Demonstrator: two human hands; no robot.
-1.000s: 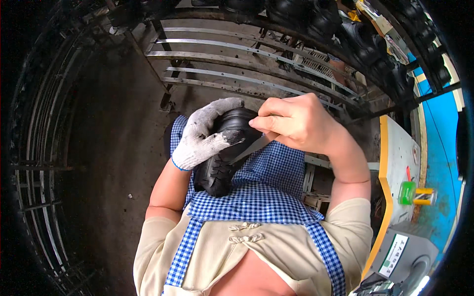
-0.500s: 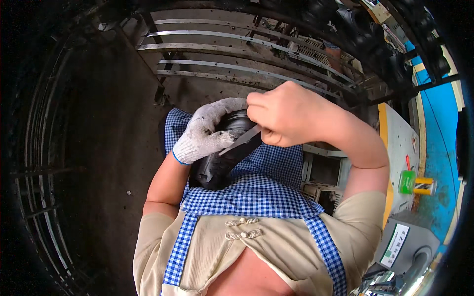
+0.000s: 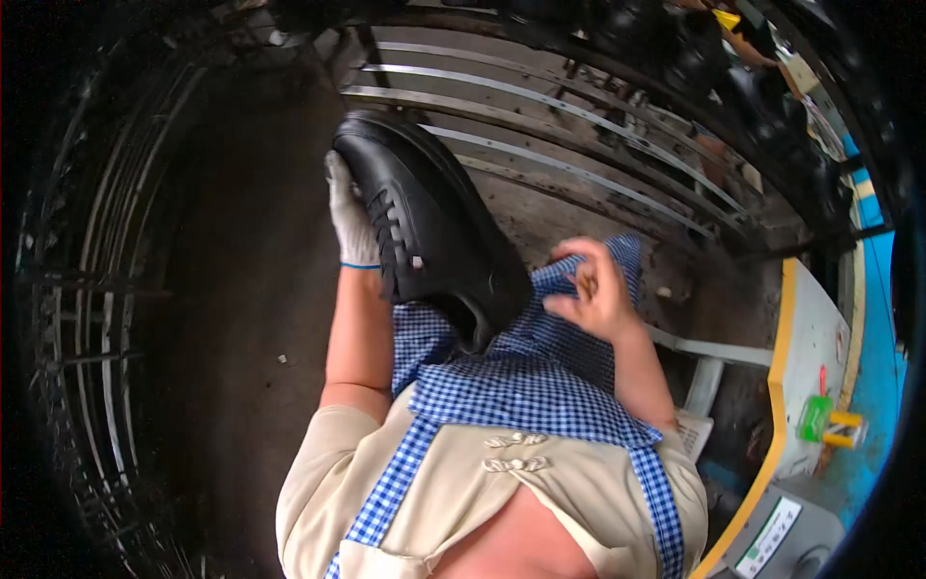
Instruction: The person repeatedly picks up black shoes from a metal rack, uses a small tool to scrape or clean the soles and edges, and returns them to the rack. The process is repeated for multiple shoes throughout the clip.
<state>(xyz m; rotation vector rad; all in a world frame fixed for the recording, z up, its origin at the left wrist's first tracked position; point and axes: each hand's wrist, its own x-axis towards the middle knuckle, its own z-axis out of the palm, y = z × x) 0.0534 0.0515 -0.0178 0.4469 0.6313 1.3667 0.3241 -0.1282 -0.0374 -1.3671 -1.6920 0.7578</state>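
Gripping one-handed now, with the left hand (image 3: 349, 217) in a white knitted glove with a blue cuff edge, along the lace side of a black leather lace-up shoe (image 3: 444, 212), toward its toe. Cannot make out the full grip, with most of the fingers hidden behind the shoe. Held aslant over the lap, toe pointing away from the body, ankle opening turned back toward a blue-and-white checked cloth apron (image 3: 521, 396).

Drawn off to the right with the bare right hand (image 3: 600, 294), apart from the leather, over the apron: showing a gap between thumb and forefinger, with the remaining fingers curled and blurred.

Half a second ago, kept close on the shoe with both hands, with a thin pale strip reaching across it from the right fingers. Now, no sight of that strip; impossible to tell whether tucked in the curled fingers. Also brought larger into view, laces, side and opening mostly uncovered.

Judging from this: broken off from two-handed contact, for the moment at least; supported by the gloved side alone, so probably easier to twist. Note, beyond, a rack of long metal bars (image 3: 439, 76).
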